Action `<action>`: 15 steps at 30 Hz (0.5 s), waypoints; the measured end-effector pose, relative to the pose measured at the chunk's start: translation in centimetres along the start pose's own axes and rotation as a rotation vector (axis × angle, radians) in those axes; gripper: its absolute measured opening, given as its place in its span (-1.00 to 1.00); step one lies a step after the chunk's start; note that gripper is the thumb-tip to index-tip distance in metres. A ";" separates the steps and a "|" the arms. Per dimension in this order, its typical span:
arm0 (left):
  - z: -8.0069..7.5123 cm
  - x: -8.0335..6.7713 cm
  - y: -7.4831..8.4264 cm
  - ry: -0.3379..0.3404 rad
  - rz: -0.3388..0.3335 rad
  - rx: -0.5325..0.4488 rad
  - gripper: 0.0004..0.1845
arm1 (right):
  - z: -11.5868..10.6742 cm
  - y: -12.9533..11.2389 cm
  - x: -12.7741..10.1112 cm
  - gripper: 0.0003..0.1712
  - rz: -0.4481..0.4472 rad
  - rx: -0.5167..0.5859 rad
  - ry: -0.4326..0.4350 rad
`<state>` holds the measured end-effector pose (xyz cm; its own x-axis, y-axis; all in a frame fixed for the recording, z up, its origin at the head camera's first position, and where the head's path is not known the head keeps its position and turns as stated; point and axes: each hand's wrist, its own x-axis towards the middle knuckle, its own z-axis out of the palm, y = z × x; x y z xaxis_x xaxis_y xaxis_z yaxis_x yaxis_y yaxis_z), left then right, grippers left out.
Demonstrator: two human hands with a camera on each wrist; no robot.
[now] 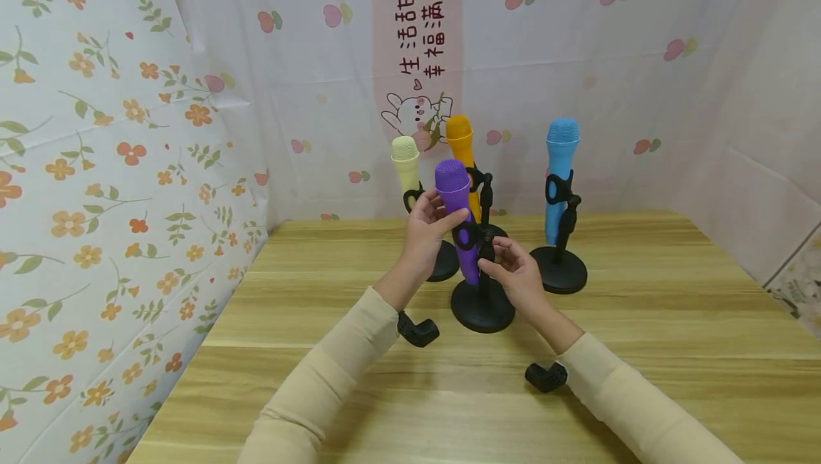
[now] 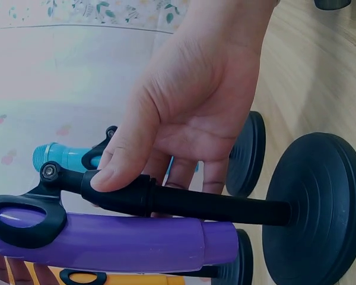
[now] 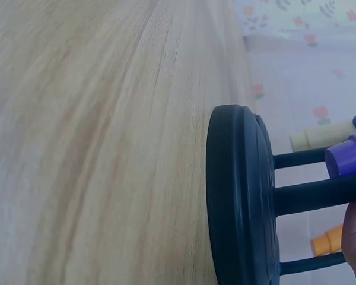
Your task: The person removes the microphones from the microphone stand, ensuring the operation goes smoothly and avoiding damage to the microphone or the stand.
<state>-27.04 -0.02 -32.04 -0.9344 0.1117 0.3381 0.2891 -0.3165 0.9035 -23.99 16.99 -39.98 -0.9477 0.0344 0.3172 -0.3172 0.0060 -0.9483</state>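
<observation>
Head view, and both hands are at work! Left hand (image 1: pixel 423 227) has its fingers curled behind the purple microphone (image 1: pixel 452 189), thumb across the front, gripping it just under the mesh head. Right below that thumb sits the black clip (image 1: pixel 465 236), with the microphone's tail reaching down beside the right fingertips. Over to the right hand (image 1: pixel 522 280): thumb and fingers close on the post of the black stand (image 1: pixel 483 309), its round base beneath them. Left wrist view shows that thumb (image 2: pixel 114 171) laid along the collar. Both forearms come up from below, angling inward, the left hand higher than the right. Behind the left fingers stand a yellow microphone (image 1: pixel 407 165) and an orange microphone (image 1: pixel 460 137); beyond the right fingers, a blue microphone (image 1: pixel 560 157). Nearer than the hands, two bent black pieces (image 1: pixel 420 333) lie on the table (image 1: pixel 308 307).
</observation>
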 end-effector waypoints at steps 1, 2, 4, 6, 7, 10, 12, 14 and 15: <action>0.0 0.0 0.0 0.004 0.001 0.000 -0.54 | 0.0 0.0 0.0 -0.53 0.004 -0.005 0.003; 0.1 0.0 -0.1 0.008 0.001 0.002 -0.54 | 0.1 0.0 0.0 -0.53 0.009 -0.009 0.006; 0.1 0.1 -0.1 0.014 0.001 0.002 -0.54 | 0.1 -0.1 0.0 -0.53 0.016 -0.018 0.011; 0.2 0.0 -0.1 0.018 -0.001 0.006 -0.55 | 0.2 -0.1 0.0 -0.53 0.022 -0.025 0.016; 0.2 0.0 -0.1 0.019 -0.002 0.007 -0.55 | 0.2 -0.1 0.0 -0.53 0.024 -0.024 0.018; 0.4 0.0 0.0 0.021 -0.005 0.007 -0.56 | 0.2 -0.1 0.0 -0.53 0.028 -0.024 0.023; 0.4 0.0 -0.1 0.025 -0.006 0.004 -0.56 | 0.2 -0.1 0.0 -0.53 0.034 -0.020 0.028; 0.4 0.0 -0.1 0.033 -0.008 0.002 -0.57 | 0.3 -0.1 0.0 -0.52 0.039 -0.021 0.033; 0.4 0.0 -0.1 0.037 -0.008 0.001 -0.58 | 0.3 -0.1 0.0 -0.52 0.043 -0.022 0.034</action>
<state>-26.98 0.43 -32.07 -0.9439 0.0790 0.3207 0.2817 -0.3144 0.9066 -23.97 16.73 -39.94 -0.9586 0.0693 0.2761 -0.2750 0.0260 -0.9611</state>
